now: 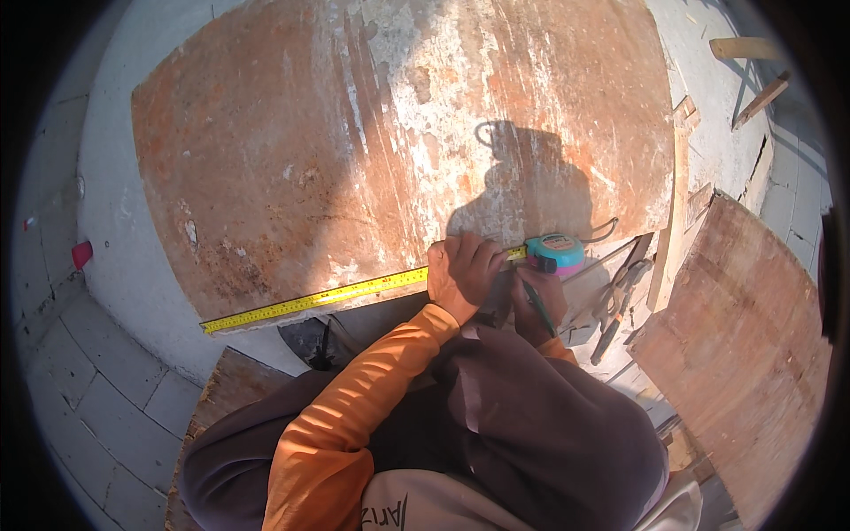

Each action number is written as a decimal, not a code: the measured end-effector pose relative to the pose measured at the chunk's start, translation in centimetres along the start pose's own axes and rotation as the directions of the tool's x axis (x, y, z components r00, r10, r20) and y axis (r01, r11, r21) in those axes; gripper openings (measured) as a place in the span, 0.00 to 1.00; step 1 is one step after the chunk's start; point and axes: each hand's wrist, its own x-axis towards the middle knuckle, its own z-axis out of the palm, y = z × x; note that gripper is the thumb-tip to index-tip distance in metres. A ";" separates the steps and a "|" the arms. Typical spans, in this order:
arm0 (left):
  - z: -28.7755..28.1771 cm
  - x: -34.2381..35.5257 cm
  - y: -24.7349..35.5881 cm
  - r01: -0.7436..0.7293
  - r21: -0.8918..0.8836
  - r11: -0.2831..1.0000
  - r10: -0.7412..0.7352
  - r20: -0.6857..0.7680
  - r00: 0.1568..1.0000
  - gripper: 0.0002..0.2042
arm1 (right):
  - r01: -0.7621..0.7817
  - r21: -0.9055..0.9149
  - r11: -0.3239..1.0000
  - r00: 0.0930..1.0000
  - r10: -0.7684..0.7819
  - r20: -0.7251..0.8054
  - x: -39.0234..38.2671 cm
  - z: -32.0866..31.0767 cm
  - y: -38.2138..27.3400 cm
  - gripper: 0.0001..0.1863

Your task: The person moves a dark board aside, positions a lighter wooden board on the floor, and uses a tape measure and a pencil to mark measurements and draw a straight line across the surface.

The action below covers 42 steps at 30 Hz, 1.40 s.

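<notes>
Nearest the camera, a beige garment (pixel 452 504) marked with dark lettering is seen, with dark trousers (pixel 558 416) stretched over bent knees beyond it. A large, worn wooden board (pixel 266 150) is laid in front of the knees, over a pale slab (pixel 115 186). Along the board's near edge, a yellow tape blade (pixel 354 288) is drawn out from the near left corner. The left hand (pixel 462 276), reached from an orange sleeve (pixel 354 398), is laid across the blade near its case end; whether the blade is pinched or only pressed down cannot be told. Just right of that hand, the turquoise and pink tape case (pixel 560 251) is placed at the board's edge. A slim dark green pen (pixel 537 303) is grasped in the right hand (pixel 546 296), which is held just below the case and is partly hidden. The board is partly shaded, and a person's shadow (pixel 531 181) is cast on it. To the right, a wooden strip (pixel 670 230) and a second board (pixel 735 354) are seen.
</notes>
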 end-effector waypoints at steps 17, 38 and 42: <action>0.0 0.0 -0.1 -0.016 0.006 1.000 0.016 -0.021 1.000 0.08 | -0.034 0.085 0.996 0.991 0.044 -0.125 0.3 0.8 -1.5 0.13; 0.2 0.0 0.0 -0.022 0.009 1.000 0.022 -0.055 0.998 0.08 | -0.099 -0.003 0.995 0.991 0.098 -0.095 0.2 0.7 -1.5 0.12; 0.0 0.0 0.1 -0.014 0.011 1.000 0.015 -0.039 0.999 0.08 | -0.054 0.005 0.999 0.991 0.054 -0.120 0.4 0.8 -1.6 0.11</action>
